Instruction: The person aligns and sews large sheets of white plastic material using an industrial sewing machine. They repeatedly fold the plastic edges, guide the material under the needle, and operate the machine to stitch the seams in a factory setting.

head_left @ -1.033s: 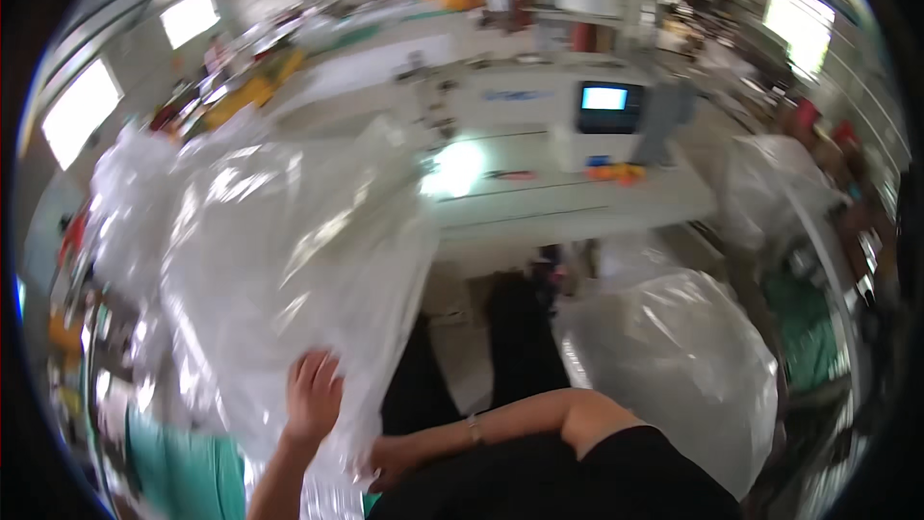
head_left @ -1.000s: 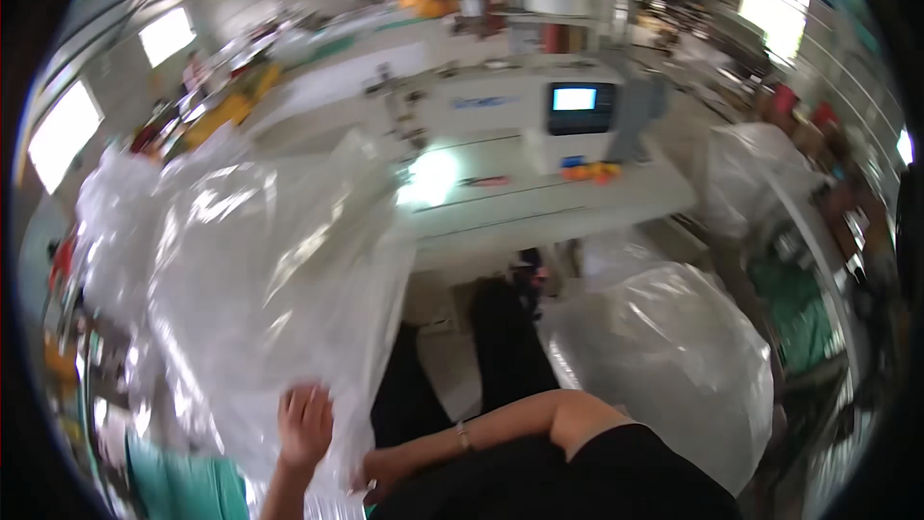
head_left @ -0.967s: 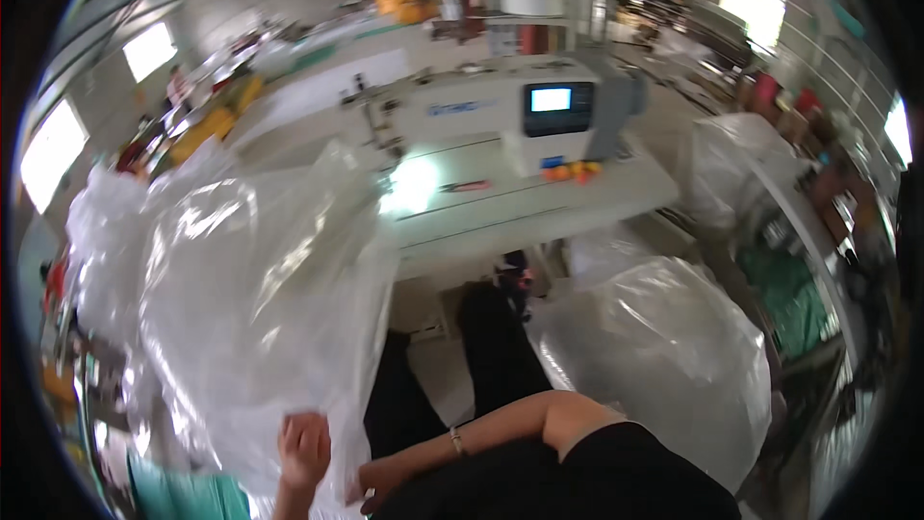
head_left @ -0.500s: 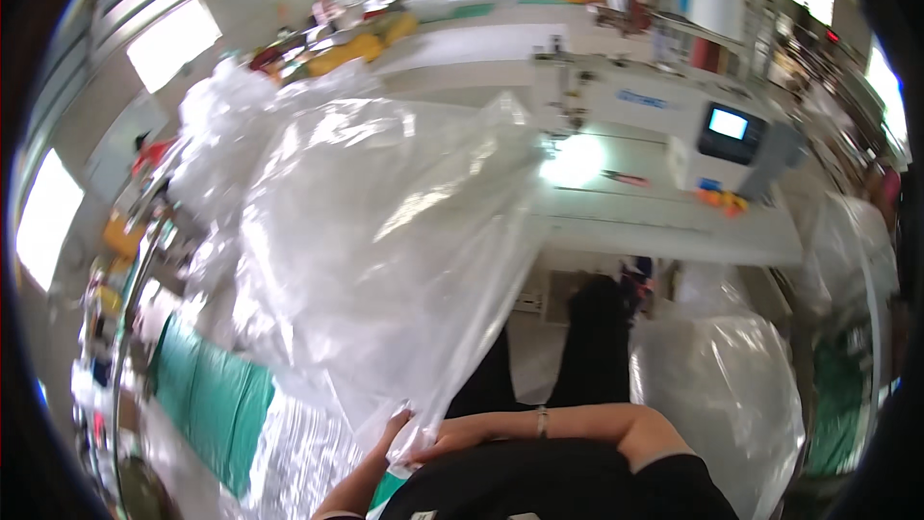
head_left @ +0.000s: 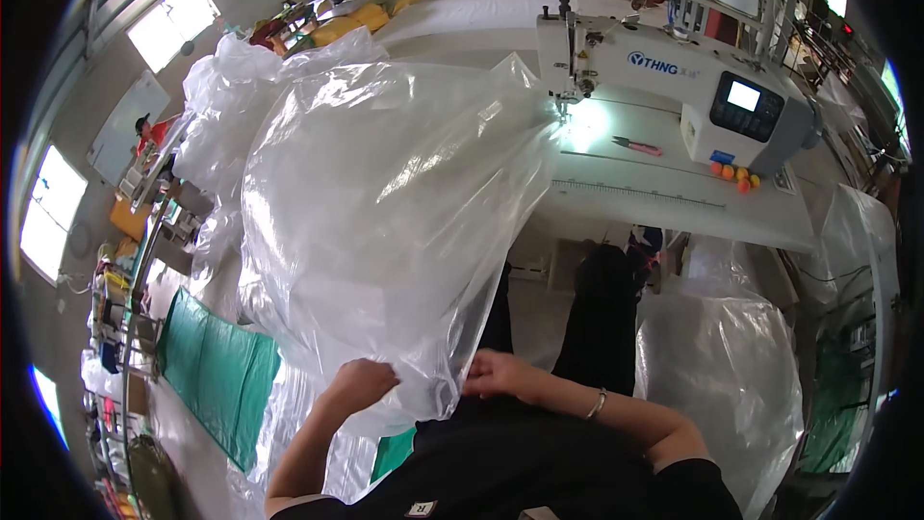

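A large sheet of clear plastic film (head_left: 366, 202) spreads in front of me, its far corner running under the needle area of a white sewing machine (head_left: 635, 67). My left hand (head_left: 361, 385) is closed at the near edge of the film, fingers curled and fingertips partly hidden. To its right, beside my lap, my right hand (head_left: 496, 376) pinches the film's near right edge. The film between the two hands hangs in loose folds. A bracelet (head_left: 598, 404) circles my right wrist.
On the machine table (head_left: 674, 202) lie red-handled snips (head_left: 637, 145) and several small orange balls (head_left: 736, 175). More clear film (head_left: 722, 366) hangs at my right. Green sheeting (head_left: 217, 376) lies at lower left. A person in red (head_left: 149, 135) is far left, another farther back.
My hands, together low at the film's near corner before, are now apart and higher, the right one further right. The film's near edge has spread between them. The view has shifted slightly.
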### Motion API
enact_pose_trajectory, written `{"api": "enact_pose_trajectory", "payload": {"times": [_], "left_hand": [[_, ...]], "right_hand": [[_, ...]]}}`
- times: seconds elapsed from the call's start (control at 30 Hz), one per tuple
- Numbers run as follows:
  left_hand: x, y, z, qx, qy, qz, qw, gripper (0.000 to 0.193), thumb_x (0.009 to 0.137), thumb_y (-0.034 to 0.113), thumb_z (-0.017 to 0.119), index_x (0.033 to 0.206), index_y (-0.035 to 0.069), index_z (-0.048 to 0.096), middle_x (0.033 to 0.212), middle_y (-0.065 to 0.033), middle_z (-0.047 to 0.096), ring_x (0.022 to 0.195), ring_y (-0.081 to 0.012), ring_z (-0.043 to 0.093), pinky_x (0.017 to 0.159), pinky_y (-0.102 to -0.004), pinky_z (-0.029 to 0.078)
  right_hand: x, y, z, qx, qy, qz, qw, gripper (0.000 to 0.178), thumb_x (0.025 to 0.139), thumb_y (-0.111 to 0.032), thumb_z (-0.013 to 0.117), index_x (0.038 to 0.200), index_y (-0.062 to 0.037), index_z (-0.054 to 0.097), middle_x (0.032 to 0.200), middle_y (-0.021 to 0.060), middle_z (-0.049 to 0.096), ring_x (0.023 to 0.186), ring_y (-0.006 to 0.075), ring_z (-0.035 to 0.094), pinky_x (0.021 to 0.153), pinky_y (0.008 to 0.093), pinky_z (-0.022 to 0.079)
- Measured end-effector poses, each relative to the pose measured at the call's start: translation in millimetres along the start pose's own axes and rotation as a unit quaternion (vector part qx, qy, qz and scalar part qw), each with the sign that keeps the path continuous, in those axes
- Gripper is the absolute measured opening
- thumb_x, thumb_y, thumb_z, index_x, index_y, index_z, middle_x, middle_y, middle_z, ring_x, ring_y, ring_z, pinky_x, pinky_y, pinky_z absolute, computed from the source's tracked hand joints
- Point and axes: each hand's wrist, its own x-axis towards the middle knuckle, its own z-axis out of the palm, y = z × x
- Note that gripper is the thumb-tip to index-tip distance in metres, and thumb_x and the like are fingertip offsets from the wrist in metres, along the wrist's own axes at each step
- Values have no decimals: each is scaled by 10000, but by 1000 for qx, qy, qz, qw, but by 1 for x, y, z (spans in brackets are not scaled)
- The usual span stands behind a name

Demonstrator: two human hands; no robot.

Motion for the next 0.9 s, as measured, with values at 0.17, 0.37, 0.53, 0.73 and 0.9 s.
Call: {"api": "enact_pose_trajectory", "payload": {"times": [0.17,0.37,0.53,0.73,0.9], "left_hand": [[40,98,-87,-66,391,256,881,249,859,144,629,1069,16,588,1035,-156,638,940,-360,601,816,-437,485],[163,59,-129,-153,328,122,924,434,880,197,643,1242,-14,528,1045,-140,646,944,-268,616,824,-366,488],[165,49,-137,-322,143,115,929,417,879,221,640,1218,-6,551,903,-73,641,764,-134,575,705,-272,478],[139,96,-105,-51,317,209,924,413,797,221,709,1154,50,591,830,-73,636,767,-213,623,700,-345,495],[142,106,-89,-69,316,70,944,437,769,230,729,1162,99,591,830,-80,624,822,-263,626,695,-398,483]], "right_hand": [[-6,-45,-8,28,244,-36,969,430,877,-331,669,1141,-13,548,916,70,667,872,136,648,698,249,480],[5,-52,0,-35,203,-97,974,254,897,-211,633,922,41,623,761,44,651,675,94,604,634,237,486],[-10,-48,-3,-82,168,-166,968,180,919,-128,580,890,44,625,722,27,621,663,74,563,618,242,460],[-15,-45,-4,-47,160,-181,969,162,916,-114,571,875,36,616,711,18,608,661,71,547,613,243,447],[-16,-47,-2,-64,163,-177,969,161,919,-115,570,878,34,611,727,22,611,677,82,557,638,245,456]]}}
